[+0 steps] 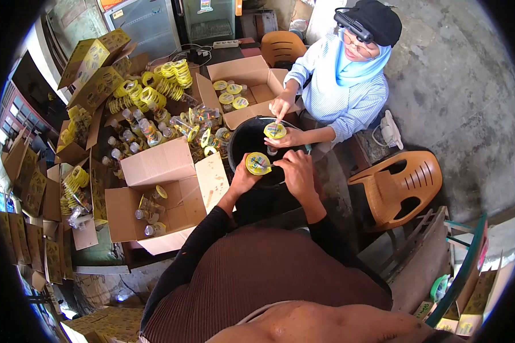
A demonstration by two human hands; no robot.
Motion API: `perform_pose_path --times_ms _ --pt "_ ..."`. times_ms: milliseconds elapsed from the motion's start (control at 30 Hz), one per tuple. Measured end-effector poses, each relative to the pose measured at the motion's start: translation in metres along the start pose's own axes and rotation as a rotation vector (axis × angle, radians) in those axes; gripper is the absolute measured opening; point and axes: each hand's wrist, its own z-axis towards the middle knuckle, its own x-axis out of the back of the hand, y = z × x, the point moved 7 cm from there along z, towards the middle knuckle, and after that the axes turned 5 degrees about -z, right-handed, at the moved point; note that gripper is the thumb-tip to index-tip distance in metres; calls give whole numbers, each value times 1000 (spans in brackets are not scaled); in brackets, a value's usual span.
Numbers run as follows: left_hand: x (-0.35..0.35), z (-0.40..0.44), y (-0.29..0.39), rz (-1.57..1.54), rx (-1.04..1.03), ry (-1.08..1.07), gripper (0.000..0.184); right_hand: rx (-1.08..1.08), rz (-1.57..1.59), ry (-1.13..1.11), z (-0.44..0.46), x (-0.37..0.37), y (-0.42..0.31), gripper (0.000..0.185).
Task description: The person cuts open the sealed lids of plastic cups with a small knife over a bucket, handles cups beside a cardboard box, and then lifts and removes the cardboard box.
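Observation:
Over a black bucket [240, 143], my left hand [244, 178] is wrapped round a container with a round yellow lid [258, 163]. My right hand [297, 174] is at the right edge of that lid, its thumb and fingers close together; whether it pinches anything is too small to tell. Just beyond, a co-worker's hands hold a similar yellow-lidded container [274, 131] above the same bucket. To the left, an open cardboard box [157, 166] holds a few clear containers, some with yellow lids.
A second open box [240, 74] with yellow-lidded containers lies beyond. Bottles [149, 131] and stacked yellow rings [174, 74] cover the table at left. The co-worker [349, 86] sits opposite. An orange plastic chair [397, 188] stands at right.

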Motion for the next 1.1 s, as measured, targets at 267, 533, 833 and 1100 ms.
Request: perform_pose_path --times_ms 267,533,833,1100 --pt "0 2 0 -20 3 -68 54 150 21 139 1 4 -9 15" --pt "-1 1 1 -35 32 -88 57 227 -12 49 10 -12 -16 14" --pt "-1 0 -4 -18 -11 -94 57 306 -54 51 9 -30 -15 11" --pt "-4 1 -2 -1 9 -124 55 215 -98 49 4 -35 9 12"
